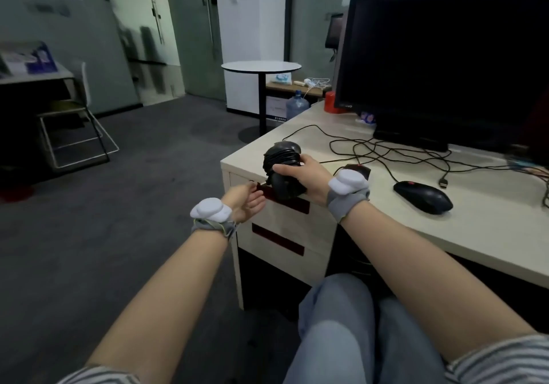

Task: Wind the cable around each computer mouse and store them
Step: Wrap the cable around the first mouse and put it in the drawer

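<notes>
My right hand (306,180) grips a black computer mouse (280,158) with its cable wound around the body, held over the desk's left front corner. My left hand (248,204) reaches to the dark red handle slot of the top drawer (289,202), fingers curled at its left end. Whether it grips the handle is unclear. A second black mouse (423,196) lies on the desk to the right, its loose cable (386,153) sprawled in loops towards the monitor. Part of a third mouse (361,170) shows behind my right wrist.
A black monitor (445,66) stands at the back of the beige desk (475,226). A second drawer (277,239) sits below the top one. A round white table (261,67), a water jug (297,106) and a metal-framed chair (77,128) stand on the grey carpet.
</notes>
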